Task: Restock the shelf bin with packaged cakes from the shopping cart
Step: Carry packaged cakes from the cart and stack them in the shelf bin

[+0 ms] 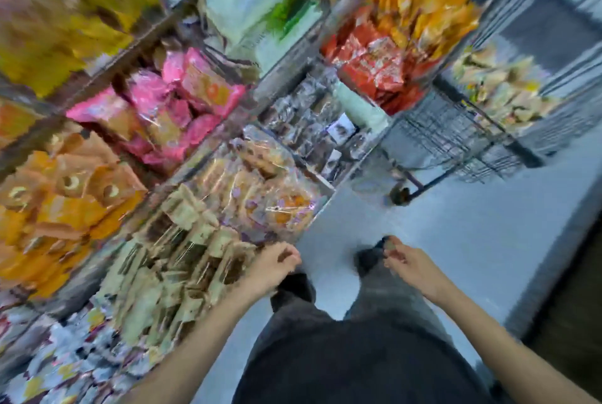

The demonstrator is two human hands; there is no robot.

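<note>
Wire cart [456,139] stands well apart up the aisle, its load too blurred to tell; shelf bins [208,208] at left look full of packets [280,204]. Left hand [275,265] and right hand [404,260] hang loosely curled, empty, so another fetch seems due.

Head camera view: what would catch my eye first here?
Probably the bright pink snack packets piled in a shelf bin at left, and the red and orange packets heaped higher up. Below, two bare hands, left hand and right hand, hang loosely curled over pale floor, while a dark wire shopping cart waits beyond.
</note>
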